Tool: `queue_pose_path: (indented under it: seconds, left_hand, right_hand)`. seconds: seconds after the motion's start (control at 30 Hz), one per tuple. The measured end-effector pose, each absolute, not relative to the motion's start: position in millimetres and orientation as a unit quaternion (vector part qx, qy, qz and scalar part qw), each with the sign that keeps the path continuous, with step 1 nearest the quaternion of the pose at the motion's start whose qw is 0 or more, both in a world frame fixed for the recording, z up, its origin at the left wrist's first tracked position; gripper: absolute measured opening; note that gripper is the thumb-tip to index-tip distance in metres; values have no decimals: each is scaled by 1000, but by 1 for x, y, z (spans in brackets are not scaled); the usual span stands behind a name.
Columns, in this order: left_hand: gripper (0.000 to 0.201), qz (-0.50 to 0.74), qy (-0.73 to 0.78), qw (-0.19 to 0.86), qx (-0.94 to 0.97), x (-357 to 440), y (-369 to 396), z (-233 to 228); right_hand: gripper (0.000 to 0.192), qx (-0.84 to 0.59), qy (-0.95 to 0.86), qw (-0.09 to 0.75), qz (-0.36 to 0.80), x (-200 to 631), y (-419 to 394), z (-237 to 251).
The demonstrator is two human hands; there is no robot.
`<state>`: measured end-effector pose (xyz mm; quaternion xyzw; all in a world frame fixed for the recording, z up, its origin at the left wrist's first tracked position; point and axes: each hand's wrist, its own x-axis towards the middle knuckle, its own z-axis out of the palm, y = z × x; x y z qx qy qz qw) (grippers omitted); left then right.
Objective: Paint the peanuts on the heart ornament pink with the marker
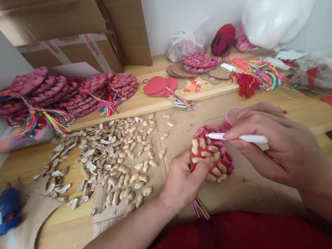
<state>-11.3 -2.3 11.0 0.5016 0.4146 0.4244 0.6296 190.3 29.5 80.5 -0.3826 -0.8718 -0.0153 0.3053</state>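
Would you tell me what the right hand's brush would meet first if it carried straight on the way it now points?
Probably the red peanut-covered disc in the left hand: the white brush in the right hand already points leftward at its upper edge, though depth is unclear.

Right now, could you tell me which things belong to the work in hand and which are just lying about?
In use: left hand holding red peanut-covered disc; right hand holding white brush; pink cup.
Lying about: loose peanuts, finished stacks, blue glue gun, cardboard box.

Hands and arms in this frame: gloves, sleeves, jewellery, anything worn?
Nothing worn on either. The left hand and right hand are bare, with no gloves, rings or watch in view. Both forearms are bare up to the frame edge, no sleeves showing. Nails are short and unpainted. Red clothing shows below, at the lap.
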Motion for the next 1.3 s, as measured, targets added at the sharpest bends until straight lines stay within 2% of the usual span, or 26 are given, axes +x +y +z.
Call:
queue_pose_path:
  seconds: [0.2,0.6,0.97,1.3]
  left_hand:
    - [17,424,424,626,499,-12,-3,9]
    - [17,414,409,641,500,-11,-4,16]
    - [19,405,425,645,489,-12,-3,14]
    - [29,386,451,666,452,-13,0,13]
  right_hand:
    - [3,-376,-878,297,4,190,27,83]
    - [7,-394,-848,356,10,193,33,79]
    - [4,-388,-857,340,13,194,31,80]
    - [3,-375,-878,297,20,193,30,82]
